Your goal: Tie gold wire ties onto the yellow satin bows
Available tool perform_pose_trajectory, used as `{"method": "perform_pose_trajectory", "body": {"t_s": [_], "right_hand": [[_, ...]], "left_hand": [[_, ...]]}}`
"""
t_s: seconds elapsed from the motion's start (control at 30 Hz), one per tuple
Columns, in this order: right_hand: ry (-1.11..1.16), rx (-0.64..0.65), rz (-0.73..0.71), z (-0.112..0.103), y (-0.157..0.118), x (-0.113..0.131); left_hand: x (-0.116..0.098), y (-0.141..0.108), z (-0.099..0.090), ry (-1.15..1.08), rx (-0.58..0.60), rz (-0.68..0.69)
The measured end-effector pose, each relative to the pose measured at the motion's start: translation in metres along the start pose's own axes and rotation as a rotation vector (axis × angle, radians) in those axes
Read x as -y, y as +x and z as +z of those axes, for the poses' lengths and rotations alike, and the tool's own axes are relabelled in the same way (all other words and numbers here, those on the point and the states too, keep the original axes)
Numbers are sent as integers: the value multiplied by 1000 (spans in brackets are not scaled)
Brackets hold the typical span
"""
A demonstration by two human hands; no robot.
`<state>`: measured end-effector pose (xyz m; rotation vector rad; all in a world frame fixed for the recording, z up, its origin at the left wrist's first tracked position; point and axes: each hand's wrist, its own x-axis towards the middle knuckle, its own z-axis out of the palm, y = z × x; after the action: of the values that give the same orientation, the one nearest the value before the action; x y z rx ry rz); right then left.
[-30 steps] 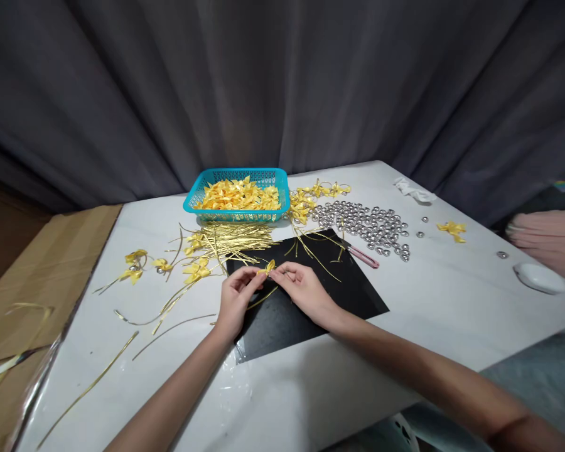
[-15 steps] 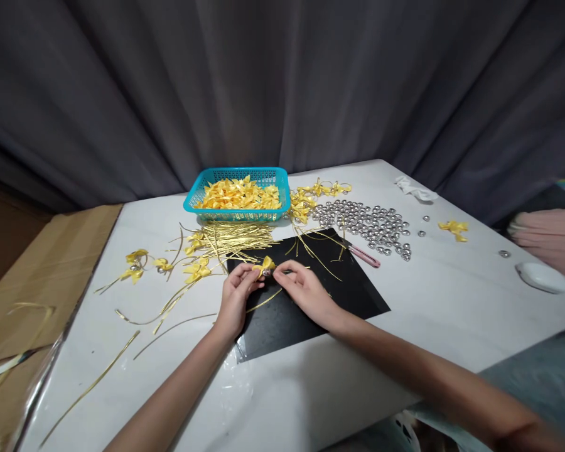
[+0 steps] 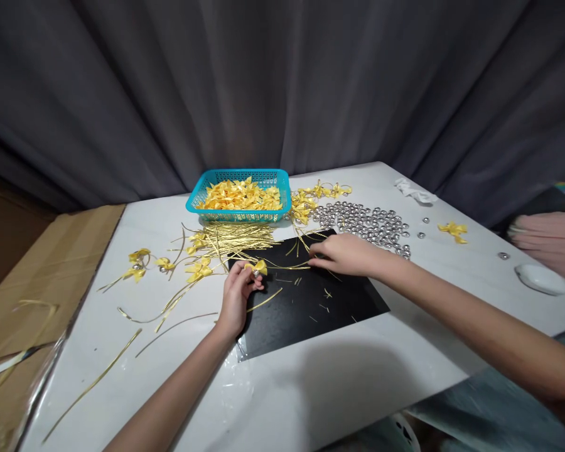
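Note:
My left hand is closed at the left edge of a black mat, pinching a yellow ribbon bow with a small silver bead at its centre. My right hand is over the mat's upper right part, with its fingers curled together. Whatever is between those fingertips is hidden. A gold cord stretches across the mat toward the right fingertips. Several short gold offcuts are scattered on the mat.
A blue basket of yellow bows stands at the back, with a bundle of gold cords before it. Silver beads are spread to the right. Beaded bows lie left. A white dish sits near the right edge.
My right hand has moved away from the bow, to the right and farther back. It now covers where the pink-handled tool lay. My left hand still holds the bow, slightly lower left.

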<state>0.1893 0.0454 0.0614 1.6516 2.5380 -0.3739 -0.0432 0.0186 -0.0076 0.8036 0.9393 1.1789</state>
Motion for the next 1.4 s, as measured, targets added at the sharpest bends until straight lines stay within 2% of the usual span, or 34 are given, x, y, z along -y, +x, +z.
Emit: {"method": "perform_pose_trajectory", "body": {"t_s": [0.1,0.17,0.23,0.37,0.43,0.63,0.73,0.8,0.97,1.1,1.27,1.4], "right_hand": [[43,-93,112,-1,9,-12],[137,-120,129,2,16,-16],[295,-95,77,7,22,-15],[723,35,-89,15,26,-6],[932,35,-115,15,25,-4],[1402,-111,-32,6,18,-4],[1553,-224,50,2,18,2],[1619,-255,101,-1,19,6],[1682,-256,176,-9,22,13],[1627,-266,192,-13,21,15],[1409,-348,190,-4,29,7],[1154,-334,229,13,43,-4]], "left_hand": [[0,-1,0,16,35,-2],[1,-3,0,33,68,-9],[1,-4,0,48,93,-14],[1,-4,-1,73,129,-36],[1,-3,-1,86,135,-47],[3,-1,0,133,94,0],[5,-5,3,189,121,25],[6,-7,6,236,157,34],[6,-12,8,329,227,59],[4,-14,9,364,232,78],[4,-11,7,370,174,127],[5,-7,5,344,132,101]]}}
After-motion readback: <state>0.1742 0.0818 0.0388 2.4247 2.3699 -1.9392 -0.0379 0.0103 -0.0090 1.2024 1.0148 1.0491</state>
